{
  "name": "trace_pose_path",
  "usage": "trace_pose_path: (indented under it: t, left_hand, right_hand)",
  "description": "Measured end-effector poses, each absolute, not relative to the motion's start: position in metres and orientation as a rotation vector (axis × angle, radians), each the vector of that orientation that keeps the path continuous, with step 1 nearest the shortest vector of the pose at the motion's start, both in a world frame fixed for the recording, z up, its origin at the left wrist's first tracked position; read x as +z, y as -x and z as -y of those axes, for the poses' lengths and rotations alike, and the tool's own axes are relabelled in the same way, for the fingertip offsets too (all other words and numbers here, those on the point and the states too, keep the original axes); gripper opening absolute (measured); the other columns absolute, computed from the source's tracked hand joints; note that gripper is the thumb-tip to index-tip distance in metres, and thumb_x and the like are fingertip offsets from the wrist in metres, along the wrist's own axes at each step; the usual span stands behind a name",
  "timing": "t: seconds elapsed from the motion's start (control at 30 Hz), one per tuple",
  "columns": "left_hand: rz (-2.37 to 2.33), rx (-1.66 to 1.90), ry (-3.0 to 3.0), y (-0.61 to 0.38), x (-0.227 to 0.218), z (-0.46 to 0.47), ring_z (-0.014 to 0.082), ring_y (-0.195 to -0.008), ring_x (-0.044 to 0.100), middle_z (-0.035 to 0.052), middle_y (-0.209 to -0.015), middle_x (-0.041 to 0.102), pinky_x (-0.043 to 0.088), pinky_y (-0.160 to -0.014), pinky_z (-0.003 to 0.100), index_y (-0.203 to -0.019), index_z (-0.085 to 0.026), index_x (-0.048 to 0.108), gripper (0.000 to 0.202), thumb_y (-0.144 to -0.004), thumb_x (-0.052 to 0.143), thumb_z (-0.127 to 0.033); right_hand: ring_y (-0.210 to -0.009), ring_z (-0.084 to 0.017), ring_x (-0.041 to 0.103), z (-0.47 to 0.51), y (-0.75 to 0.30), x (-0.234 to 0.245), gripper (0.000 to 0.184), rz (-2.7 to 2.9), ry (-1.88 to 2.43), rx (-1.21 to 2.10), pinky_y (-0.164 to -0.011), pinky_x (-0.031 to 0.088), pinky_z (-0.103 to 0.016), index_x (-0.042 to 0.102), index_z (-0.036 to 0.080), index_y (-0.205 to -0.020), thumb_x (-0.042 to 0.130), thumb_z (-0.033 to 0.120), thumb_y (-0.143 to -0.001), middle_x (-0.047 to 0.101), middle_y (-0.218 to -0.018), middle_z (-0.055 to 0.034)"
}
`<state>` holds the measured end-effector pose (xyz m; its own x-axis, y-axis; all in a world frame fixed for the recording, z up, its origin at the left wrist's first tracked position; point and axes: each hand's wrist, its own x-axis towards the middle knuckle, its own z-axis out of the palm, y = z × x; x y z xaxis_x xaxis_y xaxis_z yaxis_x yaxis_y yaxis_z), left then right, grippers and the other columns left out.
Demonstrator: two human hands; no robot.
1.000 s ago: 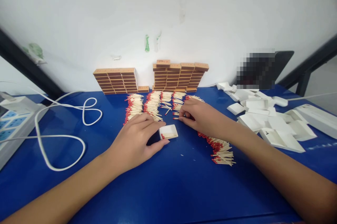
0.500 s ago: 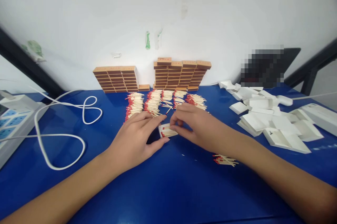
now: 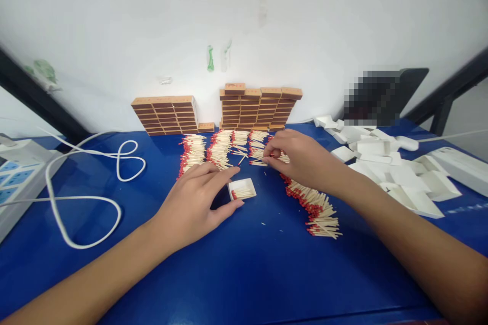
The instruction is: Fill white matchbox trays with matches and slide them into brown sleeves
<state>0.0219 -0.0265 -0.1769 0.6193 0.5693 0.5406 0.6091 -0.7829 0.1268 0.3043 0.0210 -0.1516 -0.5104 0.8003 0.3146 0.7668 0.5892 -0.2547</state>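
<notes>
Blue tabletop: two stacks of brown boxes stand at the wall, with a heap of white trays to the right. Matches lie in five short rows and one long row. The left hand has its grip around one tray holding a few matches; it looks like flimsy card, best held by its walls. The right hand has its grip pinched narrow on matches, probably light and brittle, best taken mid-stick.
</notes>
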Motion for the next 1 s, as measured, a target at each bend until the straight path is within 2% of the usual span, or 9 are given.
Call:
trace_pose_path:
  t: [0.3,0.67,0.87,1.0]
  left_hand:
    - [1.004,-0.903,2.766,-0.022,-0.177,0.026,0.0287,-0.104,0.075,0.0100,-0.104,0.081,0.064,-0.093,0.047,-0.140,-0.017,0.064,0.048,-0.098,0.076,-0.039]
    - [1.010,-0.885,2.772,-0.022,-0.177,0.026,0.0299,-0.104,0.075,0.0110,-0.104,0.081,0.064,-0.093,0.048,-0.139,-0.014,0.064,0.050,-0.096,0.077,-0.037]
    - [0.998,-0.897,2.768,-0.022,-0.178,0.026,0.0297,-0.106,0.075,0.0112,-0.106,0.080,0.064,-0.094,0.047,-0.139,-0.015,0.062,0.048,-0.099,0.074,-0.039]
    - [1.006,-0.887,2.772,-0.023,-0.178,0.026,0.0299,-0.106,0.075,0.0115,-0.107,0.080,0.064,-0.094,0.048,-0.141,-0.015,0.063,0.050,-0.098,0.075,-0.037]
  right_hand:
    - [-0.088,-0.024,0.057,-0.025,-0.298,-0.166,0.020,2.503,1.268,0.194,-0.078,0.043,-0.036,0.066,0.020,-0.080,0.062,0.020,-0.100,0.065,-0.082,-0.0065]
    - [-0.090,-0.023,0.058,-0.001,-0.282,-0.150,0.015,2.471,1.087,0.307,-0.079,0.046,-0.035,0.066,0.021,-0.091,0.063,0.025,-0.104,0.067,-0.091,-0.0064]
    - [-0.090,-0.022,0.061,0.014,-0.268,-0.154,0.009,2.500,0.954,0.291,-0.078,0.048,-0.035,0.069,0.020,-0.094,0.065,0.017,-0.102,0.069,-0.096,-0.0075]
    - [-0.092,-0.024,0.062,0.002,-0.279,-0.153,0.011,2.451,1.061,0.233,-0.081,0.048,-0.036,0.072,0.020,-0.096,0.064,0.022,-0.103,0.069,-0.092,-0.0072]
